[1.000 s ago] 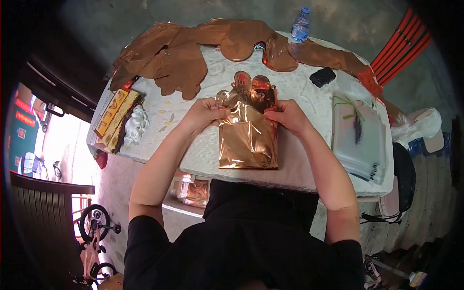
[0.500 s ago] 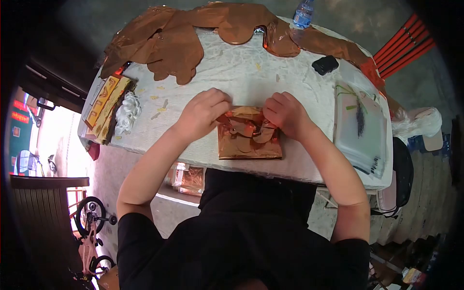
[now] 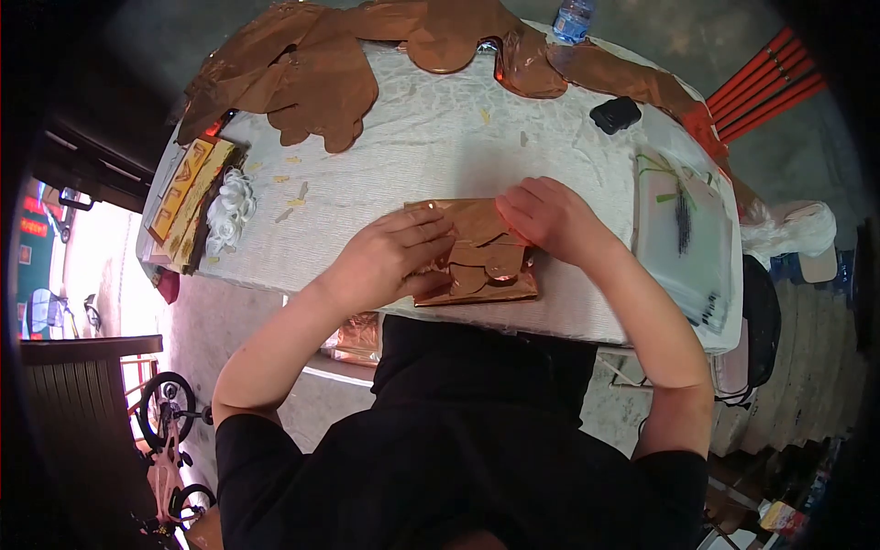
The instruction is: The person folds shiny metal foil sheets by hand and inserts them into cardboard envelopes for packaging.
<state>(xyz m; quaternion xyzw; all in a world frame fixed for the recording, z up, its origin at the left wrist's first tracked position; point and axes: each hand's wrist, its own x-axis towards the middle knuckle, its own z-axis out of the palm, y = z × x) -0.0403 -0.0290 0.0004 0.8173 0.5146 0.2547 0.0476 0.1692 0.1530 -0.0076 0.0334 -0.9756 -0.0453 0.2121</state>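
A small stack of shiny copper-coloured foil sheets (image 3: pixel 486 234) lies near the front edge of the table, with cut-out rounded shapes showing on top. My left hand (image 3: pixel 390 255) rests over the stack's left side, its fingers stretched out across the foil. At the upper right corner my right hand (image 3: pixel 555 220) has its fingers bent and pressed together on the foil's edge; the fingertips are partly hidden.
Large copper foil cut-outs (image 3: pixel 330 82) line the far edge beside a water bottle (image 3: pixel 573 20). A black case (image 3: pixel 615 115) and clear plastic sleeves (image 3: pixel 678 257) lie right. White flowers (image 3: pixel 231 213) and yellow packets (image 3: pixel 191 197) are left. The white cloth-covered table (image 3: pixel 440 147) bears small scraps.
My left hand has come down and spread over the foil, which now lies flatter. The right hand stays at the upper right corner. The view has shifted slightly.
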